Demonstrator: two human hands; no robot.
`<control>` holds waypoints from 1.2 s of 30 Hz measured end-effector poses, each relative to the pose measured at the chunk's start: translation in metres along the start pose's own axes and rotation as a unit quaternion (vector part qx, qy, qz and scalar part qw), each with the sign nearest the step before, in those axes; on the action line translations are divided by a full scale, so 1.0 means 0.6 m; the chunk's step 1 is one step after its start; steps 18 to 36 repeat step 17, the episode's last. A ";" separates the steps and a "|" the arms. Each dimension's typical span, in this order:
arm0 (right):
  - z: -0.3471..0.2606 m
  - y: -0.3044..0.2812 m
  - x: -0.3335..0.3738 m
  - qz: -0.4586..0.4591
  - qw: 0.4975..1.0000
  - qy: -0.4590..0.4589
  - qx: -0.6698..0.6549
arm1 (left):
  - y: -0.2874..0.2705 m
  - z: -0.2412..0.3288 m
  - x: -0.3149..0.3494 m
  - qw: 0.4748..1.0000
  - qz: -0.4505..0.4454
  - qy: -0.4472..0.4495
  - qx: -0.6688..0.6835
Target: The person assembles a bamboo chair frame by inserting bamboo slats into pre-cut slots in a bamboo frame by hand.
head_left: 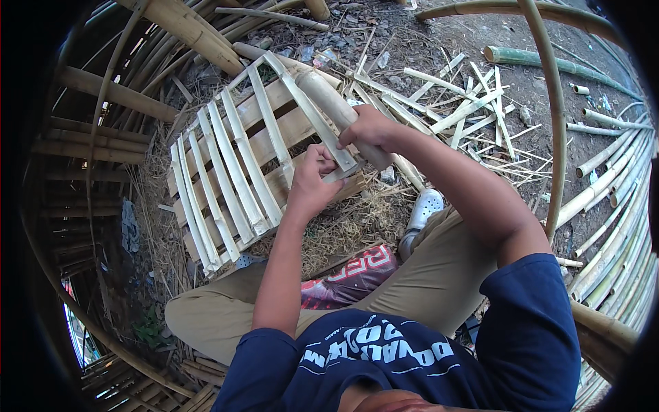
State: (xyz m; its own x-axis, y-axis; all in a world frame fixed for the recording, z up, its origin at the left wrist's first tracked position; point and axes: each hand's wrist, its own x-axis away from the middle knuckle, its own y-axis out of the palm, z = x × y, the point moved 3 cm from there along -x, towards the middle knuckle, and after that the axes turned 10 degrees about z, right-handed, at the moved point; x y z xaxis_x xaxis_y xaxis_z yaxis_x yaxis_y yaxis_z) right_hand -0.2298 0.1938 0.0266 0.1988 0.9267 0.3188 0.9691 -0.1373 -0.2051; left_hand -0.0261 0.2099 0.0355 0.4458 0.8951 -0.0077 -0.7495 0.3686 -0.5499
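A ladder-like frame of pale split-bamboo slats [237,147] leans over a low wooden slatted platform [278,103] in front of me. My left hand [314,177] is closed at the frame's near right corner, its fingers curled and its thumb along the end of the rail. Whether a small part sits in those fingers is hidden. Just beyond it, my right hand [371,129] wraps round a short, thick bamboo piece [322,95] that lies slantwise along the outermost slat [309,113]. The right thumb rests close to that slat.
Split bamboo strips [473,103] are scattered on the ground at the far right. Bamboo poles [607,199] are piled along the right, and an upright pole [555,117] stands near my right arm. A dark red printed sack [353,278] and straw lie between my legs. Bamboo racks [96,147] stand left.
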 end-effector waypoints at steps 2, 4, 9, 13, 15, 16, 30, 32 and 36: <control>0.004 -0.007 -0.001 0.006 1.000 0.006 0.004 | 0.007 0.003 -0.003 1.000 -0.001 0.008 -0.005; 0.007 -0.013 -0.001 0.012 1.000 0.011 0.007 | 0.013 0.006 -0.005 1.000 -0.002 0.017 -0.011; 0.014 -0.027 -0.005 0.012 1.000 0.015 0.012 | 0.028 0.008 -0.011 1.000 -0.009 0.018 -0.015; 0.007 -0.034 0.005 0.035 0.999 0.035 0.012 | 0.032 0.008 -0.013 1.000 -0.009 0.018 -0.004; 0.008 -0.035 0.003 0.029 0.999 0.035 0.016 | 0.033 0.007 -0.014 1.000 -0.014 0.014 0.002; 0.007 -0.036 0.002 0.030 0.999 0.031 0.019 | 0.034 0.007 -0.015 1.000 -0.016 0.016 0.004; 0.008 -0.036 0.001 0.029 0.999 0.027 0.021 | 0.033 0.005 -0.015 1.000 -0.018 0.017 0.006; 0.008 -0.036 0.001 0.029 0.999 0.027 0.021 | 0.033 0.005 -0.015 1.000 -0.018 0.017 0.006; 0.008 -0.036 0.001 0.029 0.999 0.027 0.021 | 0.033 0.005 -0.015 1.000 -0.018 0.017 0.006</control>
